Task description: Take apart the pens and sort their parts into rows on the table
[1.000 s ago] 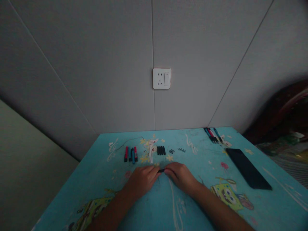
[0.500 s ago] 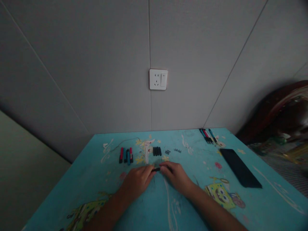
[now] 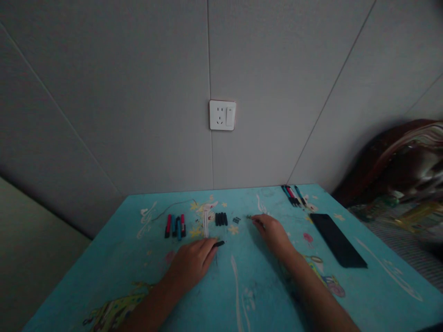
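Note:
My left hand (image 3: 194, 259) is closed around a black pen part (image 3: 219, 243), whose dark end with a small light tip sticks out past the fingers to the right. Further back, my right hand (image 3: 272, 229) has its fingertips pinched together at the small metallic-looking pieces (image 3: 248, 216); whatever is between the fingers is too small to make out. Left of that hand lie some small dark pieces (image 3: 236, 220) and a row of short black tubes (image 3: 221, 219). Thin white sticks (image 3: 205, 223) lie just beyond my left hand.
Red and blue pen barrels (image 3: 173, 226) with black ends lie at left. Several pens (image 3: 293, 196) rest near the back right, with a flat black case (image 3: 337, 240) in front of them. The blue patterned table (image 3: 114, 258) meets a grey wall carrying a white socket (image 3: 222, 115).
My right hand has left the black pen part and moved back and right to the small pieces. My left hand still holds the pen part. The view has shifted slightly.

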A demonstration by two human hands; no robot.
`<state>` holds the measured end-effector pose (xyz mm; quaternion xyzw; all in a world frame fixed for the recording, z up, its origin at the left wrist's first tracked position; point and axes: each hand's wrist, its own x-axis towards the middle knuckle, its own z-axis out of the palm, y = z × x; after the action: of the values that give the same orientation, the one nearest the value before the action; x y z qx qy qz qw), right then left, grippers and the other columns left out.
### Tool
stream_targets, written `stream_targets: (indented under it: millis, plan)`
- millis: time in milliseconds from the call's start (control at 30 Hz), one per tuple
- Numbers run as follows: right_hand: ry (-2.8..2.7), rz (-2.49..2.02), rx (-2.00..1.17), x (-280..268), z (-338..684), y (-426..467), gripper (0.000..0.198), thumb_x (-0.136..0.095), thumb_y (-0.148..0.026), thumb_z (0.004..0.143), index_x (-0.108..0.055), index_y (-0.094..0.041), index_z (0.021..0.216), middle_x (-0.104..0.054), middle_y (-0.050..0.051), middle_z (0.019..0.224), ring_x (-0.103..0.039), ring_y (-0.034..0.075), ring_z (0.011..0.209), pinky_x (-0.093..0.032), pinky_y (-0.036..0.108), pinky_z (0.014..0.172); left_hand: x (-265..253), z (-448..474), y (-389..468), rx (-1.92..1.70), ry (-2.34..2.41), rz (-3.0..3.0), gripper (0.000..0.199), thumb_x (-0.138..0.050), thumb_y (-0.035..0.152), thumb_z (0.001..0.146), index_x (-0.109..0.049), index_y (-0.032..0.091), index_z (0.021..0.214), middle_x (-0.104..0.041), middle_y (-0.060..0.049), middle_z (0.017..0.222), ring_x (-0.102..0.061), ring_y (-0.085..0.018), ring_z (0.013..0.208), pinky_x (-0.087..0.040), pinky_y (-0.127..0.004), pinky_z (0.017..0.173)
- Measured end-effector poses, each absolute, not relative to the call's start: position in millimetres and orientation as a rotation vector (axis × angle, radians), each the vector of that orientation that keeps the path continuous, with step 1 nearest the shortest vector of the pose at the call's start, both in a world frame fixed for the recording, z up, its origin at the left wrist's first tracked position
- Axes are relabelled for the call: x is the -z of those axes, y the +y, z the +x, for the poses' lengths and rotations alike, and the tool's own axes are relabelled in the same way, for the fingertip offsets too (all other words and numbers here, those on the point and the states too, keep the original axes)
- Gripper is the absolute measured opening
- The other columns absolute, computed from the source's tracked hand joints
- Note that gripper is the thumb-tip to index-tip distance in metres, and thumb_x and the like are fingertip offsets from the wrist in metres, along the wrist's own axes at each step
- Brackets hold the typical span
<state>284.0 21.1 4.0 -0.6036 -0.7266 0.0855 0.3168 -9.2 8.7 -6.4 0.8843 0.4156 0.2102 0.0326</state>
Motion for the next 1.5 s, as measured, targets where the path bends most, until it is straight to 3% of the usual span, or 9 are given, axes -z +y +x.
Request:
stream_targets:
  millis: [233, 533, 867, 1133, 1267, 1400, 1500]
  plan:
    - [-1.908, -1.848, -0.122, 8.8, 322.5, 29.1, 0.017, -0.056, -0.020, 0.085, -0.072, -0.019, 0.092, -0.073, 0.009, 0.085, -0.068, 0.021, 0.079, -0.048, 0.029, 0.073, 7.7, -10.1, 11.8, -0.769, 1.220, 2.701, 0.028, -0.043, 0.027, 0.098, -0.060, 0.024, 0.120, -0.069, -0.005, 0.101, -0.066, -0.018, 0.090, -0.055, -0.033, 0.081]
    - [-1.839, -1.832, -0.139, 20.4, 314.0, 35.7, 0.032, -0.054, -0.023, 0.086, -0.065, -0.019, 0.116, -0.072, 0.008, 0.089, -0.067, 0.020, 0.078, -0.048, 0.029, 0.072, 9.3, -6.6, 11.7, -0.702, 1.121, 2.740, 0.028, -0.046, 0.022, 0.096, -0.060, 0.023, 0.120, -0.067, -0.005, 0.099, -0.063, -0.019, 0.092, -0.054, -0.036, 0.082]
    - [-1.820, -1.823, -0.215, 20.9, 311.6, 35.1, 0.024, -0.053, -0.026, 0.088, -0.072, -0.017, 0.100, -0.073, 0.010, 0.096, -0.068, 0.022, 0.083, -0.049, 0.031, 0.077, 8.7, -6.7, 11.2, -0.657, 1.107, 2.705, 0.028, -0.047, 0.022, 0.096, -0.059, 0.022, 0.121, -0.066, -0.006, 0.102, -0.062, -0.021, 0.095, -0.054, -0.039, 0.085]
    - [-1.809, -1.860, -0.220, 12.3, 307.5, 33.1, 0.029, -0.054, -0.026, 0.088, -0.070, -0.015, 0.109, -0.073, 0.011, 0.098, -0.067, 0.023, 0.087, -0.049, 0.033, 0.081, 21.0, -3.4, 11.7, -0.745, 1.126, 2.586, 0.024, -0.045, 0.022, 0.098, -0.061, 0.020, 0.115, -0.064, -0.006, 0.100, -0.062, -0.018, 0.092, -0.054, -0.035, 0.086]
    - [-1.804, -1.715, -0.032, -11.7, 283.2, 15.1, 0.032, -0.047, -0.027, 0.094, -0.064, -0.015, 0.118, -0.069, 0.012, 0.101, -0.063, 0.025, 0.092, -0.046, 0.038, 0.088, 18.9, -2.0, 12.3, -0.660, 1.107, 2.639, 0.020, -0.046, 0.022, 0.098, -0.062, 0.019, 0.109, -0.062, -0.004, 0.094, -0.060, -0.017, 0.090, -0.053, -0.033, 0.082]
    - [-2.107, -1.350, -0.158, -26.8, 235.0, -9.1, 0.023, -0.047, -0.029, 0.097, -0.066, -0.021, 0.107, -0.068, 0.008, 0.101, -0.060, 0.023, 0.098, -0.043, 0.037, 0.091, 12.6, -0.9, 11.5, -0.650, 1.004, 2.795, 0.016, -0.048, 0.022, 0.097, -0.063, 0.018, 0.101, -0.061, -0.003, 0.089, -0.059, -0.018, 0.088, -0.051, -0.033, 0.080]
    - [-2.321, -1.303, -0.276, -21.0, 212.3, -19.2, 0.028, -0.044, -0.031, 0.099, -0.066, -0.021, 0.085, -0.067, 0.005, 0.083, -0.061, 0.021, 0.082, -0.044, 0.034, 0.081, 8.5, -2.2, 9.7, -0.660, 0.936, 2.943, 0.017, -0.048, 0.023, 0.098, -0.064, 0.018, 0.100, -0.061, -0.004, 0.086, -0.058, -0.019, 0.086, -0.049, -0.036, 0.078]
